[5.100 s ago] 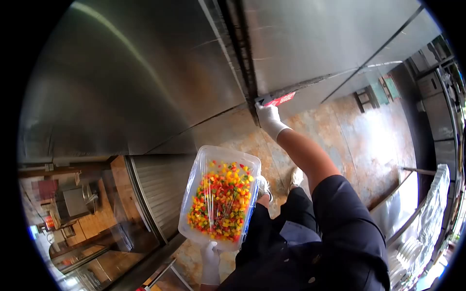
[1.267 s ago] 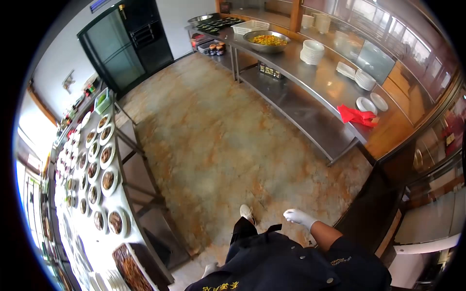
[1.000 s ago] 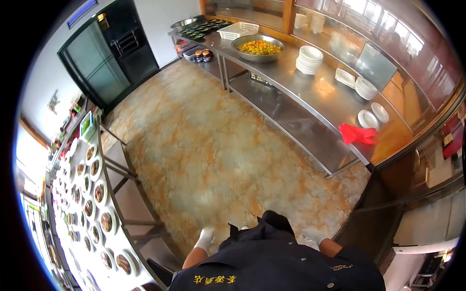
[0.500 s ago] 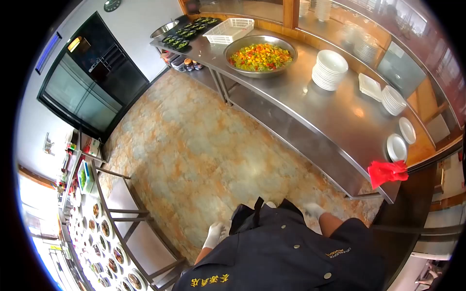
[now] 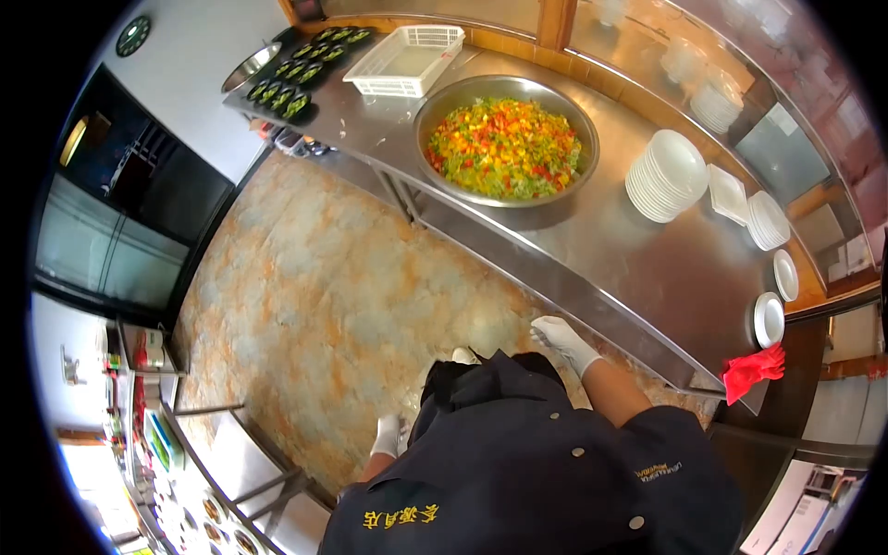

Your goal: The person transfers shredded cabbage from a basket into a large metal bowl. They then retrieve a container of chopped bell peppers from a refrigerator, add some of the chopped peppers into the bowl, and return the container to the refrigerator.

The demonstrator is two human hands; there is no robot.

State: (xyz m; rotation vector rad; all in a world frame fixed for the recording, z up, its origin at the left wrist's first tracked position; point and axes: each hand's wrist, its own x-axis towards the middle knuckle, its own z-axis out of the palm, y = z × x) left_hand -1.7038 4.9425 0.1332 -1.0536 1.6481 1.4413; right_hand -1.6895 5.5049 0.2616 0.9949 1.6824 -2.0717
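Observation:
My left hand [image 5: 388, 436], in a white glove, hangs low beside my dark jacket [image 5: 518, 462] with nothing in it. Its fingers show only in part and look loose. My right hand [image 5: 562, 340], gloved in white too, reaches forward over the floor, near the edge of the steel table [image 5: 592, 250]. Its fingers are stretched out and hold nothing. On that table, ahead of me, stands a wide metal bowl [image 5: 425, 171] of chopped red, yellow and green vegetables [image 5: 504, 148]. Neither hand touches the table or the bowl.
Stacked white plates [image 5: 666, 176], a white plastic basket [image 5: 379, 83] and small black dishes [image 5: 282, 97] stand on the table. Red gloves [image 5: 751, 372] lie at its near right corner. Left of me is a rack [image 5: 264, 444] with plated food. A door [image 5: 120, 222] is at far left.
My view has moved closer to the table and the bowl. My right hand has swung forward and left, towards the table edge. My left hand has drawn back closer to my body.

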